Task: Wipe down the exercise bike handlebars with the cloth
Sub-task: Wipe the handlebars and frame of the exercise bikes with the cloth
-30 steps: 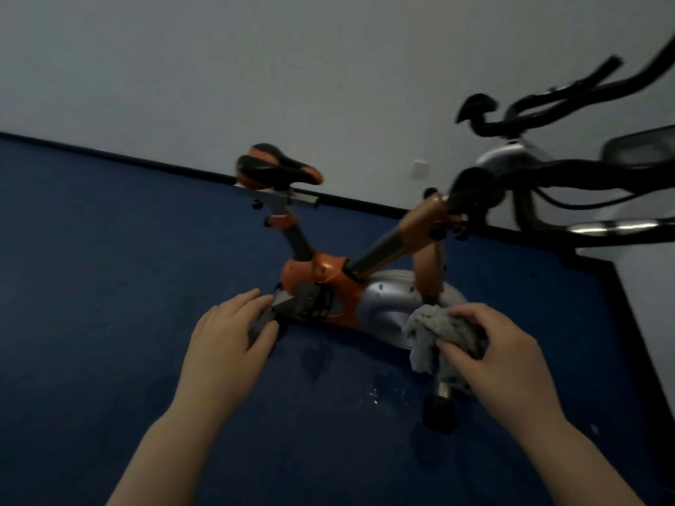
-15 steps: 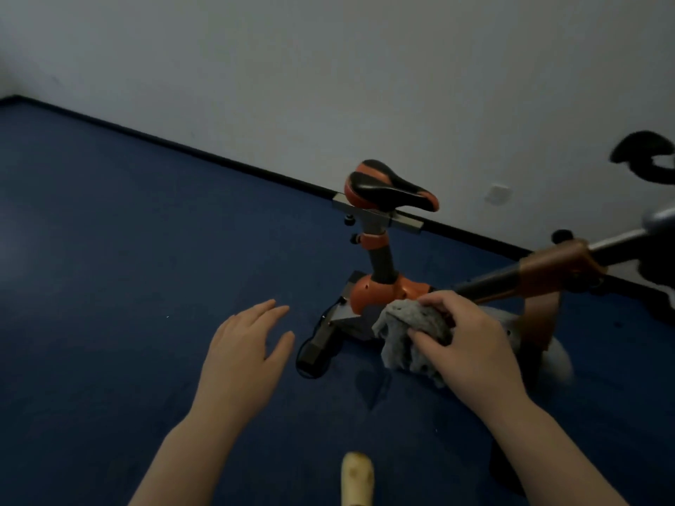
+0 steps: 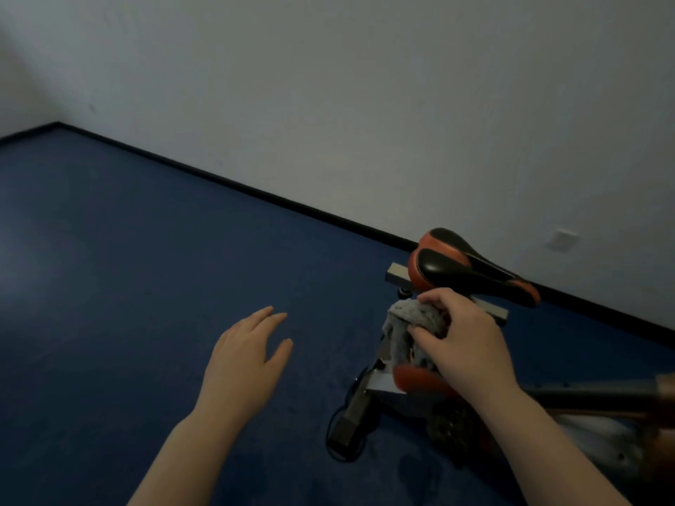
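My right hand [image 3: 462,341] is closed around a crumpled grey cloth [image 3: 411,325], held just below and in front of the bike's saddle. The orange and black saddle [image 3: 471,268] sits on a grey rail at the right. The orange and silver frame of the exercise bike [image 3: 420,383] stands on the floor under my right arm. The handlebars are out of view, off the right edge. My left hand [image 3: 244,359] hovers over the floor to the left of the bike, fingers spread, holding nothing.
Dark blue carpet [image 3: 146,286] covers the floor, wide to the left. A grey wall with a black skirting board [image 3: 255,193] runs diagonally behind. A wall socket [image 3: 560,241] sits behind the saddle. The bike's rear foot [image 3: 350,425] juts toward me.
The view has swung left, so the handlebars left the frame and the saddle shifted right. My right hand with the cloth now sits by the saddle. My left hand stays open.
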